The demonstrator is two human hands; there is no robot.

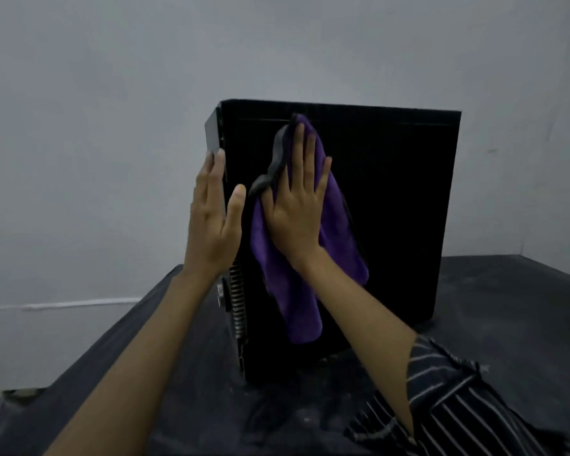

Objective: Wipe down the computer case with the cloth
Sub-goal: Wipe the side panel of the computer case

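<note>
A black computer case [392, 209] stands upright on a dark table, its broad side panel facing me. A purple cloth [290, 291] with a grey edge hangs flat against that panel. My right hand [298, 205] presses the cloth to the panel with straight, spread fingers pointing up. My left hand [213, 215] rests flat with straight fingers on the case's left rear edge, thumb on the side panel. The lower part of the cloth hangs free below my right wrist.
The dark, dusty table [507, 340] extends to the right and toward me. A pale wall [96, 143] stands close behind and to the left. Metal slot covers [237, 307] run down the case's rear edge. My striped sleeve [458, 406] lies at the lower right.
</note>
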